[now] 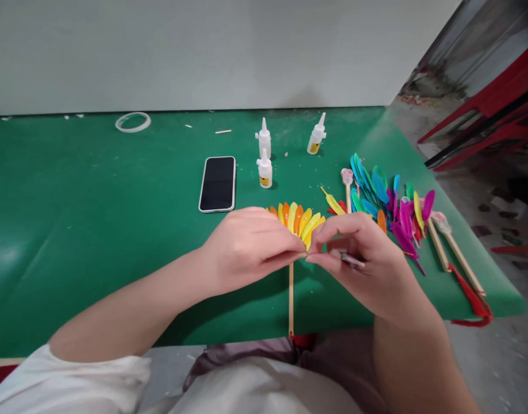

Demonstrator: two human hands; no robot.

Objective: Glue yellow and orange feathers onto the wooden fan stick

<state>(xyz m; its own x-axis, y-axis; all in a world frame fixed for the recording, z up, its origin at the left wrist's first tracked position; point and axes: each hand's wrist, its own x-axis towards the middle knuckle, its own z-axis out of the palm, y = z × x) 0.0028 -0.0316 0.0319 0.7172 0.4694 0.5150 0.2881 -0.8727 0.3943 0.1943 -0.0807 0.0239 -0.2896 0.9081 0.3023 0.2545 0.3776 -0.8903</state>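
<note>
A fan of yellow and orange feathers (293, 215) lies on the table in front of me, its lower part hidden behind my hands. Its thin wooden handle (291, 299) runs down to the near edge, where a bit of red tassel shows. My left hand (255, 244) is closed in a pinch over the fan. Its fingertips meet those of my right hand (367, 259), which pinches thumb to forefinger. Whatever is between the fingertips is too small to make out. A thin whitish piece (352, 260) of unclear kind sticks out within the curled fingers of my right hand.
Three small white glue bottles (265, 173) stand beyond the fan, near a phone (218, 184). Loose colored feathers (378, 187) and several wooden sticks (462, 259) lie on the right. A tape roll (133, 122) rests at the back left. Red chairs (488, 109) are off the table's right side.
</note>
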